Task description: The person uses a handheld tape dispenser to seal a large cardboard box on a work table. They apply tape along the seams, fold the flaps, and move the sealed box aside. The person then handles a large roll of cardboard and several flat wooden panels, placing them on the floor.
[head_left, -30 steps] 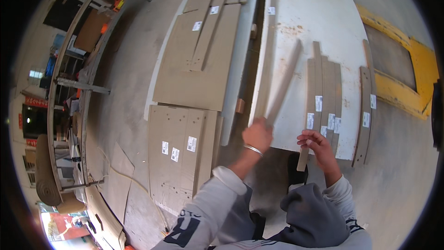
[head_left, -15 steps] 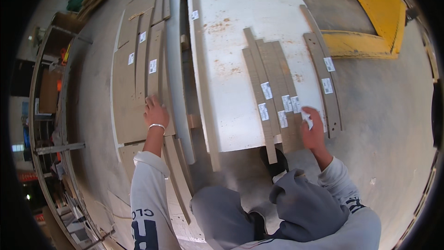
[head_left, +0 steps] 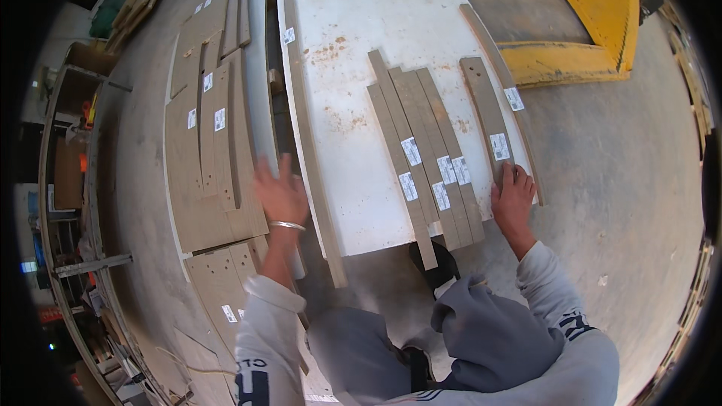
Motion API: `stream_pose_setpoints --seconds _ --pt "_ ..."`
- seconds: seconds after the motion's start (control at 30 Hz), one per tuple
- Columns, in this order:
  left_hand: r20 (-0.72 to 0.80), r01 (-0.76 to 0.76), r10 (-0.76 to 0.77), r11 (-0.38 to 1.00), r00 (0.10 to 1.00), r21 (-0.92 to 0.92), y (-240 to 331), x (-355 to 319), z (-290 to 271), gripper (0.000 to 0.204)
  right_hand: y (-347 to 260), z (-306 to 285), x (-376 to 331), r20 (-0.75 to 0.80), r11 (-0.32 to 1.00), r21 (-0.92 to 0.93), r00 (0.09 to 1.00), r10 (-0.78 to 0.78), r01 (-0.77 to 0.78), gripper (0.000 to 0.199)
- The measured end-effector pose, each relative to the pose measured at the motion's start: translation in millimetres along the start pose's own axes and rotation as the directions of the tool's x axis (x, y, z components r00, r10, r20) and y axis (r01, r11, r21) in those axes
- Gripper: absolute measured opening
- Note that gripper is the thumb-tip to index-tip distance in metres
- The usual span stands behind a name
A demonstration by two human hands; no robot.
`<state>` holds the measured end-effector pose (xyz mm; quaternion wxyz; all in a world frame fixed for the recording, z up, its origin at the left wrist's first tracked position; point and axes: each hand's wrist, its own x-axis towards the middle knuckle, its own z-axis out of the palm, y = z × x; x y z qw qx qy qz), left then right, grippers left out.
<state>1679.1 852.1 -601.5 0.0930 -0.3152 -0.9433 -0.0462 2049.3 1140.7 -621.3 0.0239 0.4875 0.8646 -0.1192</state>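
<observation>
Along the far left stood metal shelving (head_left: pixel 71 180) crowded with boxes and odds and ends, its frame bending with the lens. Next to it, on the concrete floor (head_left: pixel 639 203), lay a spread of brown cut panels (head_left: pixel 214 203), flat and overlapping, several carrying small white labels and rows of drilled holes.

The person's left hand (head_left: pixel 280 194) hung over the right edge of those panels, blurred, fingers spread and gripping nothing; a thin metal bangle (head_left: pixel 286 225) circled the wrist above a grey sleeve. Just beside that hand a long narrow strip (head_left: pixel 310 143) ran away from the person along the left edge of the big white board (head_left: pixel 353 53), its near end sticking out past the board's front edge.

The white board lay flat, scuffed and rust-spotted. On it, right of centre, a cluster of four brown slats (head_left: pixel 421 158) lay side by side, touching, each with a white label near the near end, and some ends overhung the board.

Further right lay a shorter slat (head_left: pixel 489 116) with drilled holes and a label. The right hand (head_left: pixel 513 199) rested palm down on the near end of it, fingers pressed flat on the wood rather than wrapped round it. A thin curved strip (head_left: pixel 502 83) lay just beyond, along the board's right edge.

Past that, a yellow painted steel frame (head_left: pixel 579 22) sat on the floor.
</observation>
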Motion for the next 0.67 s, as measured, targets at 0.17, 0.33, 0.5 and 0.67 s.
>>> stream_pose_setpoints --seconds 0.17,0.33,0.5,0.67 --pt "0.101 0.028 0.073 0.657 0.992 -0.753 102.2 -63.4 -20.4 0.051 10.4 -39.4 19.8 0.169 0.419 0.897 0.985 -0.032 -0.14 0.059" --pt "0.739 0.829 0.399 -0.118 0.543 -0.546 189.8 -95.3 -43.0 0.053 6.4 -53.7 22.8 0.437 -0.283 0.795 0.831 -0.344 -0.536 0.053" --pt "0.67 0.723 0.574 0.185 0.471 -0.666 257.0 -103.6 -48.7 0.055 -9.8 2.1 6.7 0.423 -0.318 0.751 0.791 -0.442 -0.579 0.051" --pt "0.568 0.112 0.235 0.854 0.789 -0.509 300.5 -97.4 -64.8 0.07 -55.2 -24.0 -2.8 0.387 -0.371 0.719 0.782 -0.49 -0.588 0.051"
